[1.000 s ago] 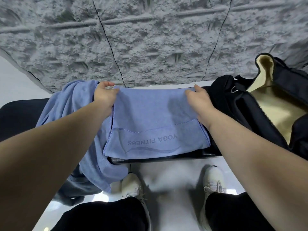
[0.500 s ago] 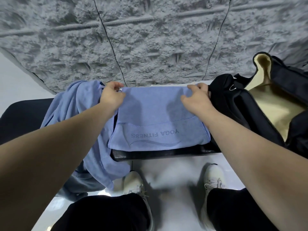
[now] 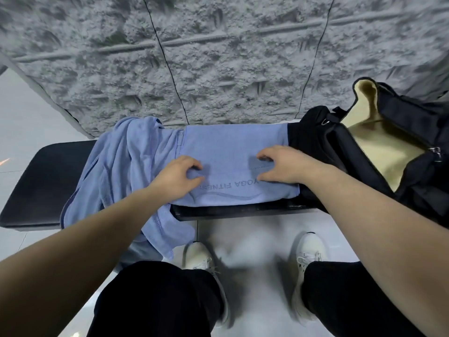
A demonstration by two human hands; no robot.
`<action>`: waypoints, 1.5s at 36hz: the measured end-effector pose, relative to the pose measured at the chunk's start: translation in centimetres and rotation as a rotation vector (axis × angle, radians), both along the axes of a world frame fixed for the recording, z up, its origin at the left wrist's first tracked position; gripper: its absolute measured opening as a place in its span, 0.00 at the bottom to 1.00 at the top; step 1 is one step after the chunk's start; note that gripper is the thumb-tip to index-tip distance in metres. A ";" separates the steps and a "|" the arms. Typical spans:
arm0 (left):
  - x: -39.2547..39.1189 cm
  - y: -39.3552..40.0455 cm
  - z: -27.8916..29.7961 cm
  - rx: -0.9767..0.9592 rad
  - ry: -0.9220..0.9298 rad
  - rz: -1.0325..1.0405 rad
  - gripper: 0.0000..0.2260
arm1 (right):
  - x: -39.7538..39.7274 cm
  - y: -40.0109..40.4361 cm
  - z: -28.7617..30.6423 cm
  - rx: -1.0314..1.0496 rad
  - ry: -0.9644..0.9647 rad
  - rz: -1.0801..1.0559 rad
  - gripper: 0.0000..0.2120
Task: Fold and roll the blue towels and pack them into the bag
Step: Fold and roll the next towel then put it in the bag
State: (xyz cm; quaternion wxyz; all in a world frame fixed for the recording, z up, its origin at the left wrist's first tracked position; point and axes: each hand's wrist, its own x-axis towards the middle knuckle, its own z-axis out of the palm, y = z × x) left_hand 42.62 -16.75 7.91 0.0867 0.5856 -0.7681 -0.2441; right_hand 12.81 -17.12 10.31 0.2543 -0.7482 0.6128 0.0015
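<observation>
A folded blue towel [image 3: 230,142] printed "YOGA FITNESS" lies flat on the black bench [image 3: 48,186], right in front of me. My left hand [image 3: 177,176] and my right hand [image 3: 279,166] sit on its middle near the stitched hem, with fingers and thumbs curled and pinching the fabric. A second blue towel [image 3: 121,166] lies crumpled to the left and hangs over the bench's front edge. The black bag [image 3: 340,147] stands open at the right end of the bench, touching the folded towel, and its beige lining is bare.
A rough grey wall [image 3: 218,57] rises directly behind the bench. My two white shoes [image 3: 196,259] [image 3: 308,249] stand on the pale floor just in front of the bench. The bench's left part is uncovered.
Both hands have left the towel's far edge and come toward me to its middle. The towel now lies flatter on the bench.
</observation>
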 end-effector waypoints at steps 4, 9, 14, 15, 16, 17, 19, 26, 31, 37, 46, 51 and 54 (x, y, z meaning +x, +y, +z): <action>0.4 0.6 0.7 0.029 -0.002 0.023 0.15 | -0.1 0.5 0.4 0.028 0.049 0.012 0.28; 1.0 0.6 1.8 0.184 -0.041 0.082 0.20 | -0.2 0.3 0.3 0.086 0.126 -0.016 0.28; 1.9 -0.4 3.5 0.376 -0.110 0.073 0.17 | -0.1 0.3 1.1 0.135 0.153 0.010 0.14; 2.1 -0.6 3.9 0.400 -0.120 0.065 0.15 | -0.3 0.2 1.1 0.144 0.153 0.013 0.12; 2.2 -0.8 4.1 0.420 -0.123 0.071 0.14 | -0.5 0.1 1.2 0.152 0.154 0.009 0.11; 2.3 -0.9 4.4 0.442 -0.109 0.085 0.13 | -0.6 -0.1 1.3 0.163 0.155 0.001 0.12; 2.5 -1.2 4.5 0.486 -0.019 0.145 0.09 | -0.9 -0.4 1.4 0.186 0.164 -0.012 0.12; 1.5 -1.7 4.1 0.379 0.297 0.344 0.09 | -0.8 -1.2 0.5 0.078 0.109 -0.062 0.03; 0.6 -2.7 3.5 0.209 0.542 0.517 0.03 | -1.2 -1.7 -0.8 -0.121 -0.244 -0.290 0.11; -0.7 -4.9 2.8 -0.026 0.556 0.587 0.02 | -0.8 -2.8 0.1 -0.268 -0.410 -0.448 0.05; -2.1 -10.2 2.2 -0.084 0.602 0.655 0.09 | -0.5 -7.2 0.4 -0.266 -0.074 -0.398 0.15; -2.6 -12.0 0.8 -0.066 0.504 0.626 0.10 | -0.2 -9.2 -0.4 -0.247 -0.007 -0.368 0.18; -2.6 -12.2 -0.2 -0.081 0.418 0.595 0.04 | 0.0 -9.8 -0.8 -0.240 0.036 -0.333 0.23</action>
